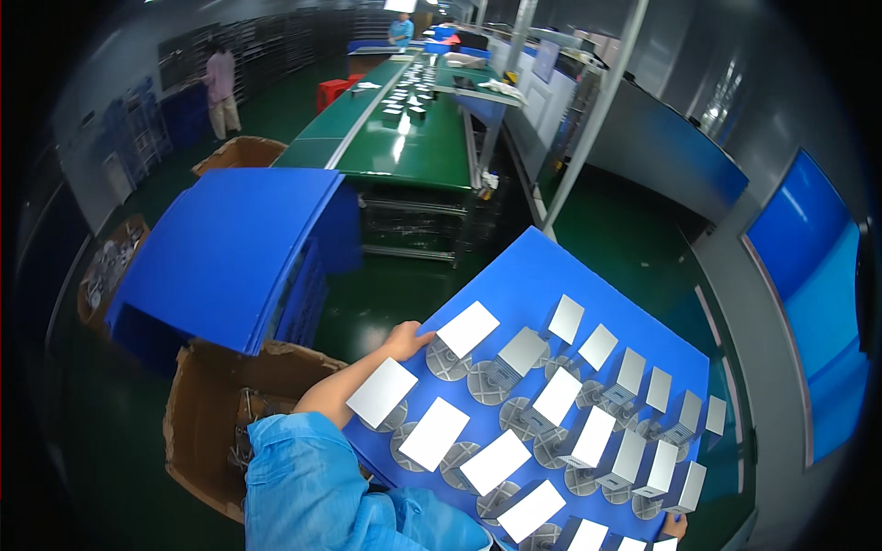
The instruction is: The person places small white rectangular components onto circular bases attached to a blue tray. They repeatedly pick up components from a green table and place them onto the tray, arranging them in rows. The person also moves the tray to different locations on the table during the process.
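A flat blue board (542,266) spreads out in front of me, tilted in the view. Rows of silver rectangular blocks (554,400), each on a round patterned grey base (490,383), stand on it. My left hand (405,341) is closed on the board's left edge, its fingers partly out of sight. At the lower right edge my right hand (675,525) grips the board too; just a small part of this hand shows. My left arm in a blue sleeve (303,477) reaches along the near left side.
Ahead runs a green conveyor table (413,151) carrying several small parts. A stack of blue boards (220,239) stands left, beside an open cardboard box (197,441) with metal pieces. A white pole (593,119) rises at the right. Two people (221,87) are farther off.
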`<act>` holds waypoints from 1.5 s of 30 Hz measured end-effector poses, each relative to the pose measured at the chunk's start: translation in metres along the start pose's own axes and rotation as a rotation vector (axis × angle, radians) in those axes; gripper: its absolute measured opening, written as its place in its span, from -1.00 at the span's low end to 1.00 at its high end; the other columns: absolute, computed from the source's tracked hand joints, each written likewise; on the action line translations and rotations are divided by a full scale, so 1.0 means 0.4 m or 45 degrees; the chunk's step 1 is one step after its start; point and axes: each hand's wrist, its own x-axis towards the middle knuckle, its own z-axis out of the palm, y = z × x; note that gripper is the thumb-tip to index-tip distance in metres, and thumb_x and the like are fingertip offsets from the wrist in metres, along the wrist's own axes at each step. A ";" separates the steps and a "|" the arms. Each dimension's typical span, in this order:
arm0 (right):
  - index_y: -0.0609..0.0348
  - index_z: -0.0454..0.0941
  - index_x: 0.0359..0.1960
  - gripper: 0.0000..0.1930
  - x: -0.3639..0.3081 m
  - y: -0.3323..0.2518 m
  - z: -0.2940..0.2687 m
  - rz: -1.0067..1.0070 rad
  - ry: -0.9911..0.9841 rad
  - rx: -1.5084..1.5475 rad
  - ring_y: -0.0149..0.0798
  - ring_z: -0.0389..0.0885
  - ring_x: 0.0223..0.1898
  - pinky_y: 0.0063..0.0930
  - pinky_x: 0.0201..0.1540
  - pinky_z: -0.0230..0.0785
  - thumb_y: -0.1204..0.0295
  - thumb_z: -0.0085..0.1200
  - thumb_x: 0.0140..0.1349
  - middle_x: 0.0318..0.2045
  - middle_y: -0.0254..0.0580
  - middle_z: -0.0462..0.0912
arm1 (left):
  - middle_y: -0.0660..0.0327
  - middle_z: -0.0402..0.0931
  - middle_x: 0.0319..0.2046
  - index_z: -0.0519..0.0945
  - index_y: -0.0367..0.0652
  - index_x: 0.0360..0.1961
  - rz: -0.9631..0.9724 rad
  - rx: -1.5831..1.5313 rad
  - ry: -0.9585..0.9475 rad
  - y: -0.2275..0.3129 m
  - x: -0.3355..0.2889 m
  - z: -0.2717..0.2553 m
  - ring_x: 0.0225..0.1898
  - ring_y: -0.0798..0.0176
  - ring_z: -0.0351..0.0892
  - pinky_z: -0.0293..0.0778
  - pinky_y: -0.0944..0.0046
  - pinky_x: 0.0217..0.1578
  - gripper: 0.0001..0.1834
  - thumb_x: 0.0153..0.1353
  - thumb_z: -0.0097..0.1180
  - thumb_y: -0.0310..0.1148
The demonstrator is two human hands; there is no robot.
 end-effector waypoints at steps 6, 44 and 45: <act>0.34 0.44 -0.13 -0.57 0.093 0.092 -0.030 -0.282 -0.183 0.020 -0.06 0.55 -0.22 -0.33 -0.16 0.33 0.25 0.06 0.04 -0.29 0.09 0.57 | -0.13 0.51 -0.35 0.51 -0.36 -0.39 -0.012 -0.029 0.165 -0.019 -0.156 -0.055 -0.28 -0.06 0.53 0.41 0.13 -0.31 -0.47 0.04 0.08 0.03; 0.29 0.49 -0.32 -0.69 0.131 -1.381 0.861 -1.230 -0.783 0.318 0.15 0.52 -0.32 -0.20 -0.30 0.34 0.32 0.03 -0.07 -0.45 0.18 0.54 | 0.00 0.53 -0.42 0.50 -0.35 -0.35 -0.585 -0.152 1.500 -0.211 -1.073 -0.294 -0.33 0.14 0.52 0.38 0.25 -0.29 -0.84 0.02 -0.01 -0.52; 0.29 0.50 -0.33 -0.69 0.127 -1.442 0.882 -1.266 -0.796 0.293 0.15 0.52 -0.33 -0.19 -0.30 0.34 0.31 0.03 -0.06 -0.45 0.18 0.54 | 0.00 0.53 -0.43 0.50 -0.35 -0.35 -0.612 -0.196 1.538 -0.210 -1.068 -0.289 -0.34 0.15 0.52 0.38 0.25 -0.30 -0.84 0.03 -0.02 -0.50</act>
